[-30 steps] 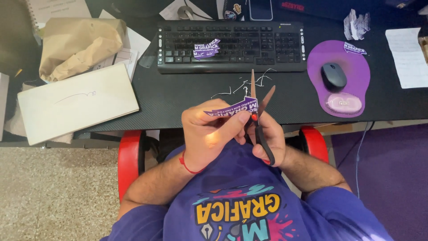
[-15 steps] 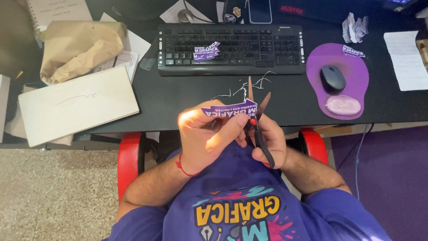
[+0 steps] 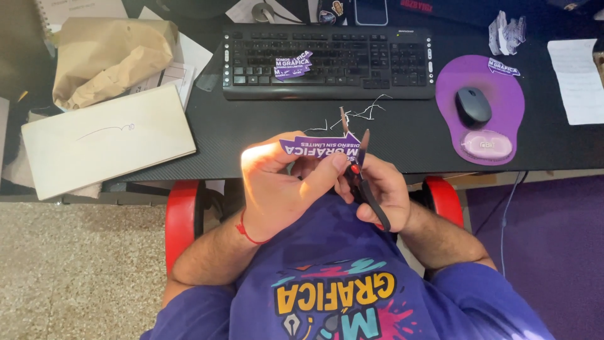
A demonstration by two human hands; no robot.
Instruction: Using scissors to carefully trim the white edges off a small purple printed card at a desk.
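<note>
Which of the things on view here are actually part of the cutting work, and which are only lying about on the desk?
In use: left hand holding the purple sticker; right hand working the scissors; thin white trimmings on the desk.

Lying about: keyboard with a cut sticker on it, mouse, purple mouse pad, crumpled brown paper bag, cream envelope.

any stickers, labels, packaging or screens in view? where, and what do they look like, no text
Purple sticker: pinched in left hand, white-lettered, scissors in right hand at its edge.
Second purple sticker: lying on black keyboard.
Third purple sticker: on purple mousepad.
Crumpled brown paper bag: desk, far left.
Phone: top edge, screen dark.
</note>
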